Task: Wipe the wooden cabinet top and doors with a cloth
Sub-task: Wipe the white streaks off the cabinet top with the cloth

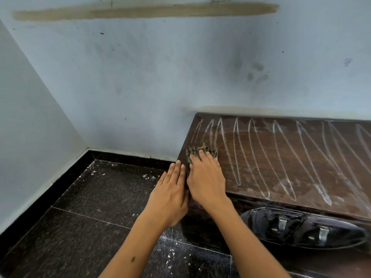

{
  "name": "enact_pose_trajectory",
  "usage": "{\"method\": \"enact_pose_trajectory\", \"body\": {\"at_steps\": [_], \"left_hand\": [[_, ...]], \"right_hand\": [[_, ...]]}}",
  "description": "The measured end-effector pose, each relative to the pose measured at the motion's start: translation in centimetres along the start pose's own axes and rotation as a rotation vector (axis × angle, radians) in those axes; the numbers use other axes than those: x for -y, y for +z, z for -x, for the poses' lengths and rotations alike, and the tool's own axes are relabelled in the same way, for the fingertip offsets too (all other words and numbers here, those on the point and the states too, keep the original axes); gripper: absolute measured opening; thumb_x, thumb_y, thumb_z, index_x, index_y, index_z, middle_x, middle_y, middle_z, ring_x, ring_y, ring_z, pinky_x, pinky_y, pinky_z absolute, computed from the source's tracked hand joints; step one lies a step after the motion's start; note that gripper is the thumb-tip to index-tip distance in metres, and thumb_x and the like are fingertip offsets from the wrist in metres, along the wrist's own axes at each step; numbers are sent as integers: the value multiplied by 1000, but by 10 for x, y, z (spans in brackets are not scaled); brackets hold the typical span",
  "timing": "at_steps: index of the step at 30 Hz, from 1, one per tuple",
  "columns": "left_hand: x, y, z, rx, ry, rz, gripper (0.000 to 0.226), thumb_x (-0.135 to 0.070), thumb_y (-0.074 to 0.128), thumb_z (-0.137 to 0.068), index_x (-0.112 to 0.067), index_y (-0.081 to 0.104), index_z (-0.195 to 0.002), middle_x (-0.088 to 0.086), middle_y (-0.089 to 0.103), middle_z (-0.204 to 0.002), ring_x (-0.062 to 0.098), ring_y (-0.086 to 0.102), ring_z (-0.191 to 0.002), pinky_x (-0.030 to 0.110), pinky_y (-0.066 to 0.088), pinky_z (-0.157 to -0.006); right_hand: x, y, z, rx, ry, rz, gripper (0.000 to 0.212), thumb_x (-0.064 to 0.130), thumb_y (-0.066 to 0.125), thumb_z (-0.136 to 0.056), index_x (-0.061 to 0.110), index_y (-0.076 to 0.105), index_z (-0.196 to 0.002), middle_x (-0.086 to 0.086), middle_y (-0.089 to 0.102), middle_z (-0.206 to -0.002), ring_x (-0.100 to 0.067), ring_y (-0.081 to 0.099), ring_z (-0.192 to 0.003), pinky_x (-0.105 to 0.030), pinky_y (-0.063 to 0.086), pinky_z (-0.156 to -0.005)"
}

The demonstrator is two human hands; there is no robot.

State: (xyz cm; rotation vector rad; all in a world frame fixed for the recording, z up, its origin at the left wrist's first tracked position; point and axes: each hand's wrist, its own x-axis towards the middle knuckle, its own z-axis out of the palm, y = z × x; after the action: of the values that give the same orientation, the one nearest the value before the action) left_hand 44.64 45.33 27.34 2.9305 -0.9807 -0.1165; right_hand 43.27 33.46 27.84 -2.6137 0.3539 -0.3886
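Note:
The dark wooden cabinet top fills the right side and carries long white dusty streaks. A crumpled checked cloth lies near the top's left edge. My right hand presses flat on the cloth, fingers pointing toward the wall. My left hand is held flat and upright, fingers together, against the cabinet's left side just beside the right hand, and holds nothing. The cabinet front below shows two glossy dark doors with metal handles.
A pale blue wall with smudges stands behind the cabinet, another wall on the left. The dark speckled tile floor at the left carries white crumbs and dust, and a black skirting runs along the walls.

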Motion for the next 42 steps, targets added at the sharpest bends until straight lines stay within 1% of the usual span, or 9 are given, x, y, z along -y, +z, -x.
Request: {"method": "enact_pose_trajectory", "body": {"at_steps": [3,8,14,20,27,31,36,39,42], "left_hand": [[-1,0,0,31,-4,-22,68,-32,25,-100,-8,-18,-146,8,-24,-155,18,-24,-142,28,-14,-113],[-5,-5,1,54,-13,-22,72,-37,26,-99,-8,-19,-146,10,-25,-155,19,-23,-143,31,-12,-115],[-8,-4,-1,54,-12,-64,73,-39,23,-99,-4,-21,-145,14,-26,-154,22,-27,-141,33,-18,-115],[-11,-7,-3,48,-7,-49,76,-45,24,-99,-2,-18,-146,16,-24,-154,23,-25,-142,34,-15,-117],[-7,-9,-7,78,23,-38,77,-38,29,-96,-7,-21,-146,14,-26,-154,21,-28,-140,35,-14,-117],[-9,-9,-8,83,16,-50,79,-40,29,-96,-4,-21,-146,14,-26,-154,21,-27,-141,34,-15,-117],[-10,-9,-9,79,0,-52,76,-49,21,-99,-3,-17,-147,14,-24,-154,21,-25,-142,36,-12,-118],[-9,-7,-9,79,-1,-51,74,-50,16,-99,-4,-17,-147,13,-24,-154,20,-26,-142,36,-11,-118],[-9,-6,-10,72,-7,-17,70,-49,11,-99,-6,-15,-148,11,-23,-155,18,-25,-142,34,-13,-118]], "right_hand": [[0,4,11,-40,24,-18,44,26,32,-99,20,38,-142,-4,29,-153,-18,17,-144,-36,7,-119],[9,-1,-27,30,38,-19,47,26,38,-98,16,34,-144,-8,23,-155,-22,13,-145,-39,7,-120],[1,10,-11,-58,62,-49,47,29,37,-96,19,39,-142,-5,30,-153,-19,18,-144,-36,8,-119],[4,3,-44,-13,56,-34,45,22,35,-98,16,39,-142,-7,28,-153,-22,16,-144,-38,10,-119],[-1,13,-14,-93,61,-37,45,29,34,-97,19,42,-141,-4,33,-152,-19,19,-144,-36,8,-119],[0,8,-36,-46,71,-48,44,24,34,-98,17,42,-141,-5,31,-152,-20,18,-144,-37,10,-119],[-2,3,-53,-9,47,-36,44,22,33,-99,17,39,-142,-6,29,-153,-20,16,-144,-37,10,-119],[-10,10,-38,-40,46,-59,43,25,34,-99,19,42,-141,-4,32,-152,-18,19,-144,-34,9,-118],[-14,10,-41,-74,19,-23,42,26,34,-98,20,46,-138,-3,38,-149,-18,24,-142,-35,14,-118]]}}
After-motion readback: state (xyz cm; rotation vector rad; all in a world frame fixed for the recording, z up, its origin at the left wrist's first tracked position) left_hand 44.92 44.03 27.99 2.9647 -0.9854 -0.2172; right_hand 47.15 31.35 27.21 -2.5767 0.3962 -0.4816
